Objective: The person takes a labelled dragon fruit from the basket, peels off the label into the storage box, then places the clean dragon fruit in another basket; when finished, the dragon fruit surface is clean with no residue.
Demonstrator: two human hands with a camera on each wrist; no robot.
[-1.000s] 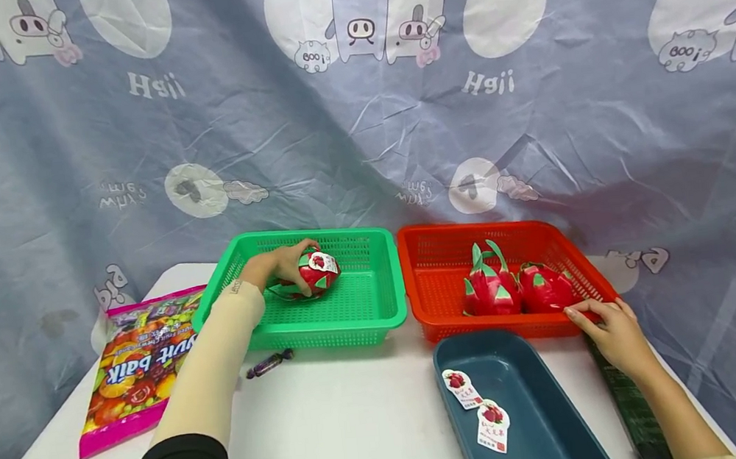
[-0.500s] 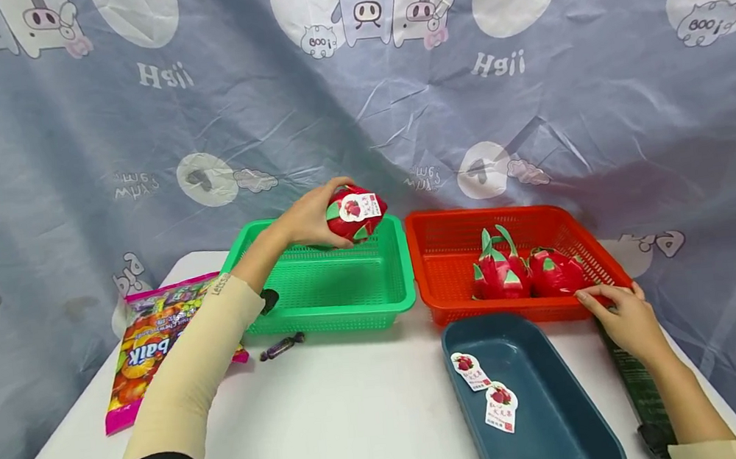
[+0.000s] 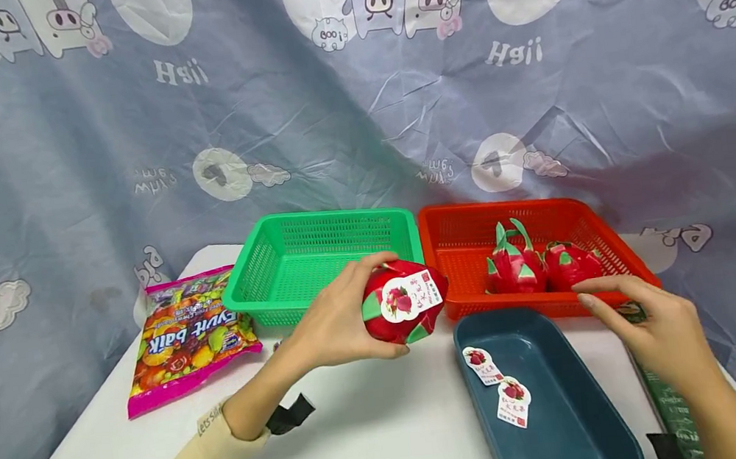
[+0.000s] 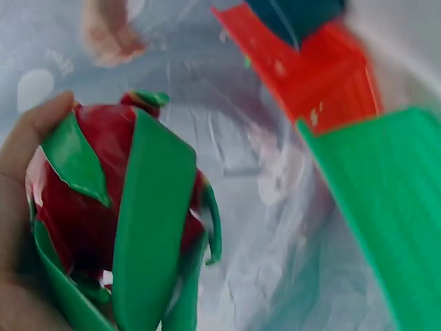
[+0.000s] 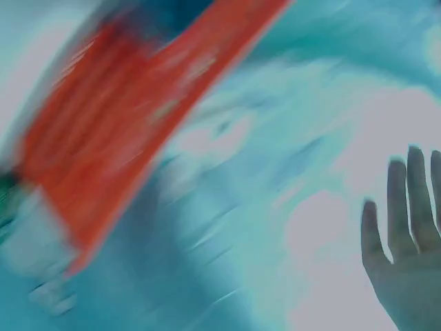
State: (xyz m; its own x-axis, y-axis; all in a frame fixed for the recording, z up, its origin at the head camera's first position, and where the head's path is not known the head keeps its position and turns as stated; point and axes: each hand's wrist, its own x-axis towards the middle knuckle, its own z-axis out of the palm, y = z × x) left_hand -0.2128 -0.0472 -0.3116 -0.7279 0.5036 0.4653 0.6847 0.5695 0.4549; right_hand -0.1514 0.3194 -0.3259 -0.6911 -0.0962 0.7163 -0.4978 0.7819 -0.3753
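Observation:
My left hand [image 3: 343,319] grips a red dragon fruit [image 3: 382,278] with green scales, raised over the table in front of the baskets. A white dragon-fruit label [image 3: 408,298] is on its side. The left wrist view shows long green leaves on the fruit [image 4: 96,172], with fingers and thumb around it. My right hand [image 3: 667,330], fingers loosely bent and holding nothing, hovers at the front right corner of the red basket [image 3: 506,209]. Two more dragon fruits stand in it, one with tall leaves [image 3: 517,274], the other rounder [image 3: 571,267]. The right wrist view is blurred.
A green basket [image 3: 340,216] adjoins the red one on the left. In front of the red basket lies a dark blue tray [image 3: 566,417] with two labels [image 3: 513,403] inside. A candy bag [image 3: 187,350] lies at left, a dark green packet [image 3: 670,392] at right.
My left hand has lifted the dragon fruit out of the green basket and brought it right and nearer to me. My right hand has come off the red basket's rim.

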